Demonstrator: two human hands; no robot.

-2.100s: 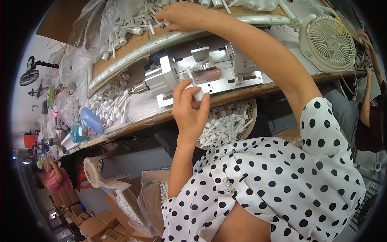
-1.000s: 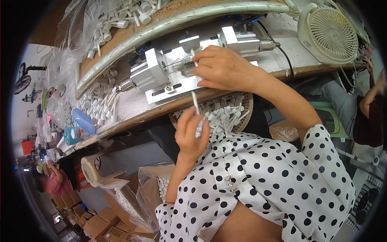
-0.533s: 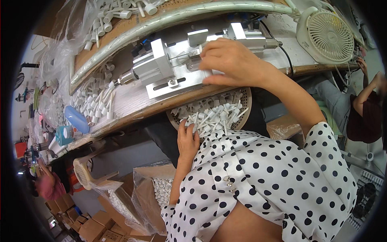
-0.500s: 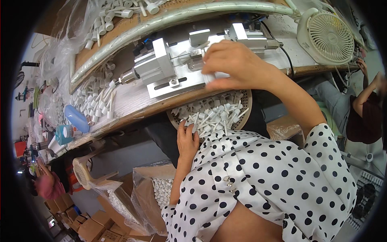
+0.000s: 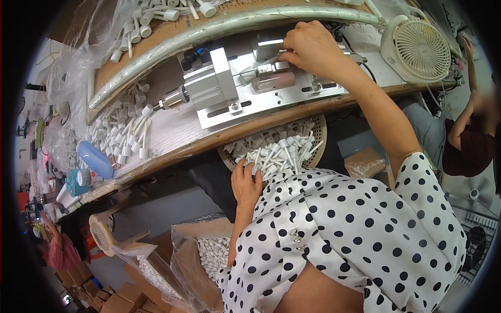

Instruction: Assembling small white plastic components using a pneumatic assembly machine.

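In the head view, your right hand (image 5: pixel 315 49) is above the metal fixture (image 5: pixel 222 86), close to the small upright plate (image 5: pixel 269 49). Its fingers are bent and come together near this plate, so the grip is almost closed; what lies between the fingertips is covered by the hand, so I cannot tell if it has hold of something. Probably the arm is held high and bent so that the fingers reach the middle of the fixture without touching the end blocks. In front of the plate, a clear pinkish tube (image 5: pixel 274 82) lies along the base, perhaps so that it stays steady there.

Your left hand (image 5: pixel 245 183) is lower, at the near left edge of the round basket (image 5: pixel 321 129). The fingers are loosely curved and slightly apart, touching the white stemmed pieces (image 5: pixel 284 154); I cannot tell if one is gripped.

These pieces lie inside the basket, mixed and pointing many ways. The basket is just under the edge of the bench (image 5: pixel 175 128), close to your body, I think because this makes it easy for the left hand to reach.

More similar pieces lie in a heap (image 5: pixel 122 135) left of the fixture, and beyond the silvery wrapped rail (image 5: pixel 209 34), which seems to act as a border.
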